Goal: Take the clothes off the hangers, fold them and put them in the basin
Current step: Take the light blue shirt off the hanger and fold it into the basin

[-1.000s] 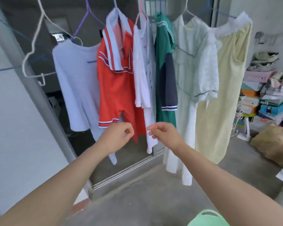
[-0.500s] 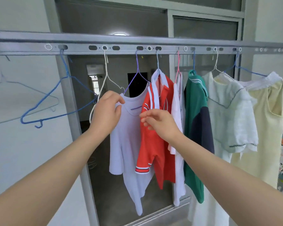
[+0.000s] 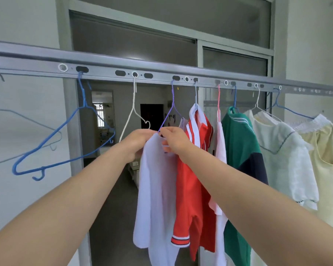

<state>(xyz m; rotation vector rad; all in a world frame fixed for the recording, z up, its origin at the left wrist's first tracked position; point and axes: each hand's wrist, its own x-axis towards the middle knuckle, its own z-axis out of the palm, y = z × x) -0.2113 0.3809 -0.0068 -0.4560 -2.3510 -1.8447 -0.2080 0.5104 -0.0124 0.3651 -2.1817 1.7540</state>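
Both hands meet at the neckline of the pale lilac cotton shirt [image 3: 158, 185]: left hand [image 3: 137, 143] closed on one shoulder, right hand [image 3: 174, 140] pinching the collar, seemingly to slip it off its thin purple wire hanger [image 3: 170, 110] on the grey metal rail [image 3: 104, 69].
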